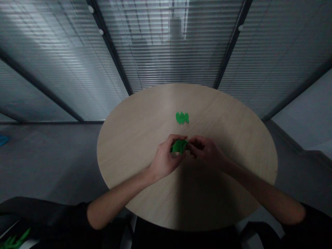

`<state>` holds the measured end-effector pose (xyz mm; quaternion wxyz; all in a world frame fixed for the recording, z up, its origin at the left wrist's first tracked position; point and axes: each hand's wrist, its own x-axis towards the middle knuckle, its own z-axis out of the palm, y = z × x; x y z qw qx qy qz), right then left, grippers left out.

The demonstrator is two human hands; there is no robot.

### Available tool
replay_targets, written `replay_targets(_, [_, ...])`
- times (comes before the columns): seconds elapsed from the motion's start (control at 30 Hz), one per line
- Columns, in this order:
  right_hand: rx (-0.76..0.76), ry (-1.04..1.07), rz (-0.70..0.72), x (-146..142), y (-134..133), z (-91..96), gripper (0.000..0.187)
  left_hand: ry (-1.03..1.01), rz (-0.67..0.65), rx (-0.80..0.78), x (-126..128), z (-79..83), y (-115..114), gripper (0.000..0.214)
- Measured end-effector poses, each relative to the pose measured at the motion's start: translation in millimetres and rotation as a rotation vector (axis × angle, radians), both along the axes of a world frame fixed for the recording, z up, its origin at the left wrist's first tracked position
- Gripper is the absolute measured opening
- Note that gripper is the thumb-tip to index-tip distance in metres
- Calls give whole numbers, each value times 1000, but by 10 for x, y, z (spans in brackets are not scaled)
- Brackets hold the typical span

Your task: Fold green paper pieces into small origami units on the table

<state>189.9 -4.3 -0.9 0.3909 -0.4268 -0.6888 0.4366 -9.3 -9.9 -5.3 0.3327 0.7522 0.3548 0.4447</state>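
Note:
Over the middle of the round table, my left hand (pixel 166 157) is closed around a bright green curved piece (pixel 178 146), thin like paper or felt, gripped between thumb and fingers. The piece looks bent or folded; its exact kind I cannot make out. My right hand (pixel 206 150) meets it from the right, thumb and fingertips pinched at its right edge. Beyond both hands, a flat green piece with several pointed, leaf-like lobes (pixel 182 118) lies on the tabletop, touched by neither hand.
The round light-wood table (pixel 129 138) fills the middle of the view. Glass panels with blinds (pixel 166 58) and dark frames stand behind it. At the lower left edge are some green strips (pixel 17 240); a blue object (pixel 3 140) lies on the floor at far left.

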Motion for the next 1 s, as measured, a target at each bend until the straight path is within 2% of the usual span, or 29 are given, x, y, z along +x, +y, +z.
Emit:
replay_targets(0.37, [-19,27,0,-13,-8,-2,20,75,-52,59,10,18,-13,46])
replay_targets(0.57, [0,72,-8,-14,-14,4,21,78,-89,105,23,46,-52,62])
replay_targets(0.87, [-20,58,14,-11,9,-27,22,91,-110,91,2,57,-41,73])
replay_targets(1.0, [6,36,1,-6,-3,-15,20,88,-117,111,10,36,-44,71])
